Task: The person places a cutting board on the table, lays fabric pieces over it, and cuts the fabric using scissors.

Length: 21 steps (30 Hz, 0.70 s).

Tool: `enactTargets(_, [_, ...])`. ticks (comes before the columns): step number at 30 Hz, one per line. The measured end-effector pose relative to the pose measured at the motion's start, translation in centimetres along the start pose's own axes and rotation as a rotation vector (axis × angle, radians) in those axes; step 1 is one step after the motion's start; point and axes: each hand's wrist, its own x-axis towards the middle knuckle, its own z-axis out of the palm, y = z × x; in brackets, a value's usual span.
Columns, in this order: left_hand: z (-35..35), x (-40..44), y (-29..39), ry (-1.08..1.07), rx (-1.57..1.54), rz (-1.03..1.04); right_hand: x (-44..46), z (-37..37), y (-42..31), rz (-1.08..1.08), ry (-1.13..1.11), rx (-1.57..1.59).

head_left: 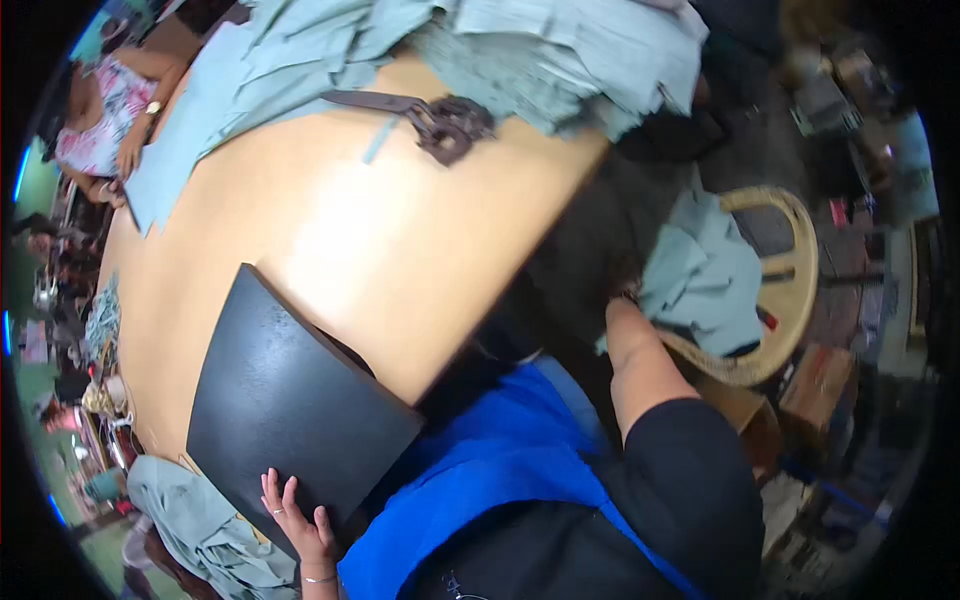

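My left hand (pixel 295 515) rests with its fingers apart on a black, slightly curved board (pixel 290 400) at the near edge of the wooden table (pixel 330 210). My right arm reaches down beside the table toward pale green fabric pieces (pixel 705 265) on a cream plastic chair (pixel 800 290). The right hand (pixel 625 292) is dark and blurred near the fabric's left edge, so its fingers cannot be made out. Large dark scissors (pixel 430 118) lie on the table beside a thin green scrap (pixel 380 140).
Green fabric (pixel 480 50) is heaped along the table's far side, with more cloth (pixel 205 525) at the lower left. A co-worker (pixel 110 120) handles a green piece at the upper left. Cardboard boxes (pixel 818 385) stand beyond the chair.
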Motion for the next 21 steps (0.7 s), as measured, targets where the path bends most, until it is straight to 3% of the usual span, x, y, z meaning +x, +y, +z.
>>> enactTargets(4, [0.1,-0.1,-0.4,0.0,0.003,-0.026,4.6,5.1,0.0,0.1,0.161,0.211])
enactTargets(6, [-0.2,0.1,-0.4,-0.016,0.01,-0.033,6.0,5.4,-0.2,0.066,0.133,0.194])
enactTargets(11, [-0.2,0.0,0.1,-0.016,0.012,-0.068,9.0,4.8,1.0,-0.32,-0.105,-0.075])
enactTargets(16, [-0.6,0.1,0.7,-0.02,-0.018,-0.075,8.6,6.7,2.1,-0.52,-0.07,-0.209])
enactTargets(20, [-0.8,0.0,0.5,-0.032,-0.035,-0.062,7.0,7.8,2.2,-0.498,0.098,-0.355])
enactTargets(21, [-0.9,0.1,0.4,-0.033,-0.05,-0.056,4.5,4.4,2.7,-0.386,-0.006,-0.206])
